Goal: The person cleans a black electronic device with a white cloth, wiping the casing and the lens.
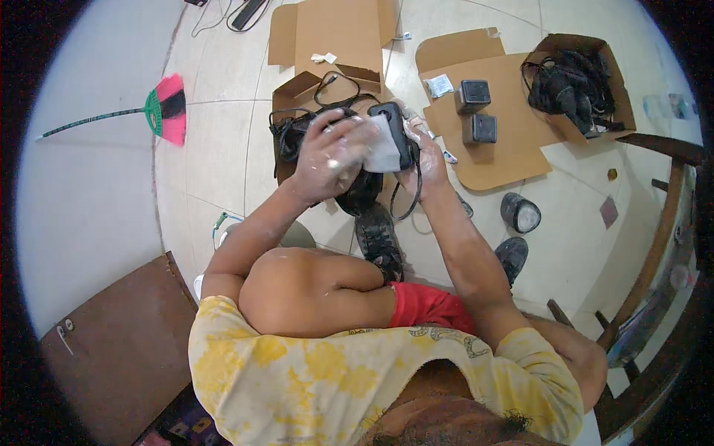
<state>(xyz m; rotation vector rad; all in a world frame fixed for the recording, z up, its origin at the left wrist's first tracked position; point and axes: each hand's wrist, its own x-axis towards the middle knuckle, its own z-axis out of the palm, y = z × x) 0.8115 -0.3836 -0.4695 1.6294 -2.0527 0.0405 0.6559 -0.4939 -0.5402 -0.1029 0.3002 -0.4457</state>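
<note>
My right hand [425, 165] is closed around a small black device [396, 119] with a rounded edge, and a black cable [418, 182] hangs from it in a loop. A white cloth or wipe [383, 151] lies against the device's face. Slightly smeared by motion, my left hand [336, 154] grips this wipe from the left side. White residue coats the fingers of both hands. Below and behind them stands an open cardboard box [297, 91] with black straps and cables [288, 137] inside, partly hidden by my left hand.
Two black cube-shaped blocks [480, 130] and a white packet [439, 85] rest on an unfolded cardboard box [491, 167]. Another box at right [623, 100] holds black gear. A pink and green broom [154, 113] lies left. Black shoes [378, 238] and a wooden chair frame [669, 201] are nearby.
</note>
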